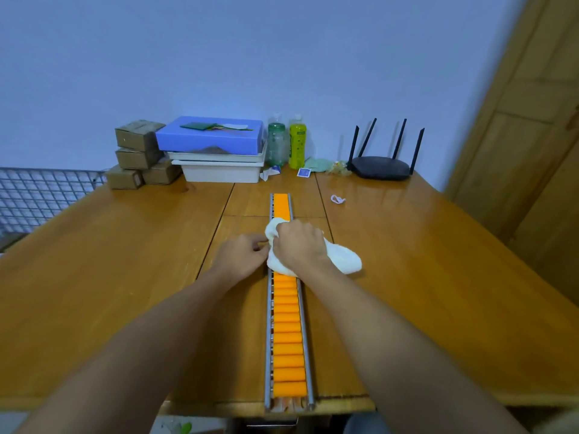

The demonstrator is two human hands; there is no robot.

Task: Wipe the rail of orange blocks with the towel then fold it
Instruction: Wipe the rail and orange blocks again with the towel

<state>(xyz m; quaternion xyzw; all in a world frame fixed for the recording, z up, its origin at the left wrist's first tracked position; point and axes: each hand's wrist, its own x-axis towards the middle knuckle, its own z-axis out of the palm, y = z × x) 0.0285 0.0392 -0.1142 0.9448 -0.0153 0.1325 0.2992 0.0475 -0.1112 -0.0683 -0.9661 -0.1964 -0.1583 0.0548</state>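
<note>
We were wiping the rail (286, 333), right hand (300, 245) squeezing the towel (343, 260), left hand (242, 253) hold unclear; far blocks (281, 206) seemed next.

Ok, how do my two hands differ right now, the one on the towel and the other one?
The right hand sits over the rail of orange blocks, while the left hand rests beside it on the table. The right hand grips the bunched white towel; the left hand's curled fingers reach the towel's edge, but whether they pinch it is unclear. Both lie backs up, about midway along the rail.
</note>
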